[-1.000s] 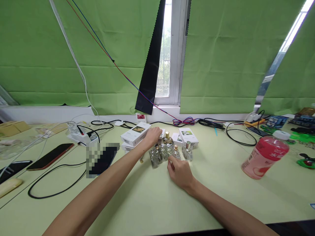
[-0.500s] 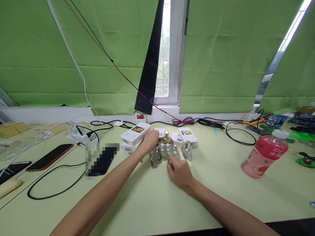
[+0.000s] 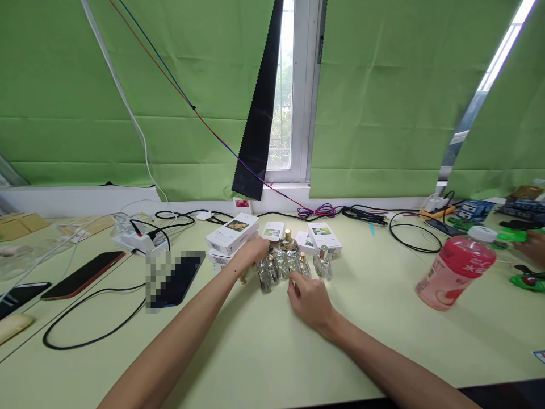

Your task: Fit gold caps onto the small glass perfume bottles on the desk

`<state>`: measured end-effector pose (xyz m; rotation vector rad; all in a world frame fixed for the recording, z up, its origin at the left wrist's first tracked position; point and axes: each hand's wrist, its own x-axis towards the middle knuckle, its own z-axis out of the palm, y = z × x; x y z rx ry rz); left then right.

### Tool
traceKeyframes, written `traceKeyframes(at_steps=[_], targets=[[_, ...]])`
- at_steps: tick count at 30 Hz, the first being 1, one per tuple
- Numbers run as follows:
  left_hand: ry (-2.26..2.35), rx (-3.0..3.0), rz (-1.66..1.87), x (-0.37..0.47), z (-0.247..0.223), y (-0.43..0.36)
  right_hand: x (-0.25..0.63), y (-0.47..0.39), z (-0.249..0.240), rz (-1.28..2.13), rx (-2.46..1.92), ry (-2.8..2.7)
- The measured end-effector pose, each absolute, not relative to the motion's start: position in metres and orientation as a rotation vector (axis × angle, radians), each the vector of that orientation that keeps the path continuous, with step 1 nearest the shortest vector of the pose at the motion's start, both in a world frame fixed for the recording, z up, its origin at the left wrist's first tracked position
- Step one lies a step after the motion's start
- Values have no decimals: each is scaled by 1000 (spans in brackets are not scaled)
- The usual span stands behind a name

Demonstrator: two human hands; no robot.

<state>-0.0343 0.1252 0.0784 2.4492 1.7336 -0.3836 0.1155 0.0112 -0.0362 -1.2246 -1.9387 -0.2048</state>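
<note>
"So, what spans the lower frame?"
"A pale green surface (image 3: 374, 341)."
"And the hands?"
"Left hand (image 3: 255, 250) and right hand (image 3: 313, 299), near centre, fingers curled; I can't tell whether either grip holds anything."
"Smaller?"
"White cartons (image 3: 326, 240) mid-frame, then glass perfume bottles (image 3: 279, 266) just beside both hands, centre."

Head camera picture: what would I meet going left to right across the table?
Red-edged phone, partly pixelated phone, left hand, rear gold-capped bottle, silver-capped bottle, pink drink bottle, another person's hand.
</note>
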Motion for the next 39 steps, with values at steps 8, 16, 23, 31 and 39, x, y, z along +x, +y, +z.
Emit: traceKeyframes(at_steps=[8, 16, 23, 31, 39], targets=[[1678, 2415, -461, -33, 85, 126, 116, 11, -36, -185, -1221, -1944], [1659, 2352, -535, -35, 87, 123, 115, 12, -37, -187, -1219, -1936], [1652, 2325, -553, -37, 82, 129, 115, 13, -38, -184, -1214, -1935], [1660, 2294, -605, -39, 83, 131, 115, 12, -37, -187, -1224, -1937], [1681, 2245, -652, -38, 95, 124, 116, 13, -37, -205, -1218, -1939]])
